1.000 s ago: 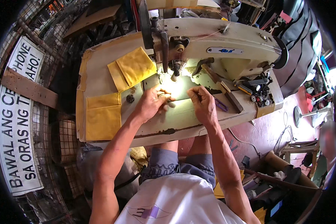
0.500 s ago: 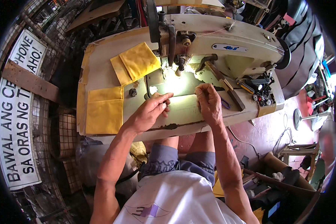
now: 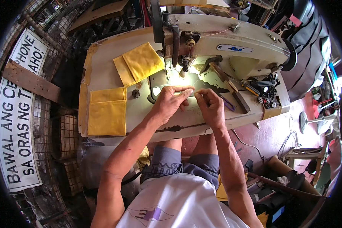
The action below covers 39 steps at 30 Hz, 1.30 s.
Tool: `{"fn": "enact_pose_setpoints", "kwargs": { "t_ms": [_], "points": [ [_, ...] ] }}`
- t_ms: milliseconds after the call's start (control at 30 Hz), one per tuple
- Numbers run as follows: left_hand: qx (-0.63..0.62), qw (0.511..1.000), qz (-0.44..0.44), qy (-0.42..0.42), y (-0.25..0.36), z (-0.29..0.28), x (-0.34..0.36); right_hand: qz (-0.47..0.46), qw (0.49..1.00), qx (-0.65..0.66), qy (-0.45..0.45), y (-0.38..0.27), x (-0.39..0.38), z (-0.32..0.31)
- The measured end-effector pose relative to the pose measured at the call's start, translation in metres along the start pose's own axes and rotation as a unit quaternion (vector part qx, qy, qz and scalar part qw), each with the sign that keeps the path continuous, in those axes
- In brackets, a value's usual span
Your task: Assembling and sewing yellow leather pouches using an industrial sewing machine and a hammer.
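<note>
My left hand (image 3: 171, 100) and my right hand (image 3: 210, 106) meet tip to tip in front of the sewing machine (image 3: 216, 38). Both are closed in a pinch on what looks like a fine thread (image 3: 196, 82), barely visible against the bright lamp glow. Behind the fingertips is the needle area, lit strongly. Left of my hands lie two yellow fabric pouches, one tilted (image 3: 138, 62) beside the machine head and one flat (image 3: 107, 112) nearer me. A small dark knob-like piece (image 3: 135, 93) sits between them and my left hand.
Right of my hands, purple-handled snips (image 3: 228, 105) and a wooden-handled hammer (image 3: 224, 78) lie on the worn machine table (image 3: 140, 121). Bobbins and small tools (image 3: 268, 95) crowd its right end. Wire mesh and a white sign (image 3: 19, 152) stand at left.
My left hand has moved right and slightly up, and my right hand slightly left. The gap between their fingertips has closed. The pouches stay where they were.
</note>
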State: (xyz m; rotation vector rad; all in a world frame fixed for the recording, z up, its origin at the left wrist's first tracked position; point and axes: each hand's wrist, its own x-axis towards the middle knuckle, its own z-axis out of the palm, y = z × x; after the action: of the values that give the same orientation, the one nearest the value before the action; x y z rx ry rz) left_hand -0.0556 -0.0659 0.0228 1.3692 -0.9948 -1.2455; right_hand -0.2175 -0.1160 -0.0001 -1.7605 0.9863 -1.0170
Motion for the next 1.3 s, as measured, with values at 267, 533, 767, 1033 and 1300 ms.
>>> {"fn": "enact_pose_setpoints", "kwargs": {
  "t_ms": [267, 533, 767, 1033, 1300],
  "points": [
    [0.061, 0.991, 0.054, 0.104, -0.001, 0.003, -0.007, -0.047, 0.996, -0.064, -0.036, -0.002, -0.008, -0.001],
    [0.133, 0.973, 0.151, 0.109, -0.012, -0.017, -0.021, -0.232, 0.958, -0.169, 0.004, 0.000, -0.008, 0.002],
    [-0.038, 0.993, 0.046, 0.101, -0.004, -0.009, -0.035, -0.035, 0.996, 0.062, -0.051, -0.050, -0.025, 0.032],
    [0.067, 0.990, 0.018, 0.122, -0.016, -0.015, -0.038, 0.094, 0.993, 0.060, -0.036, -0.054, -0.017, 0.033],
    [0.162, 0.978, 0.118, 0.051, -0.026, -0.023, -0.030, 0.037, 0.991, 0.101, 0.077, -0.021, -0.013, 0.033]
  ]
}}
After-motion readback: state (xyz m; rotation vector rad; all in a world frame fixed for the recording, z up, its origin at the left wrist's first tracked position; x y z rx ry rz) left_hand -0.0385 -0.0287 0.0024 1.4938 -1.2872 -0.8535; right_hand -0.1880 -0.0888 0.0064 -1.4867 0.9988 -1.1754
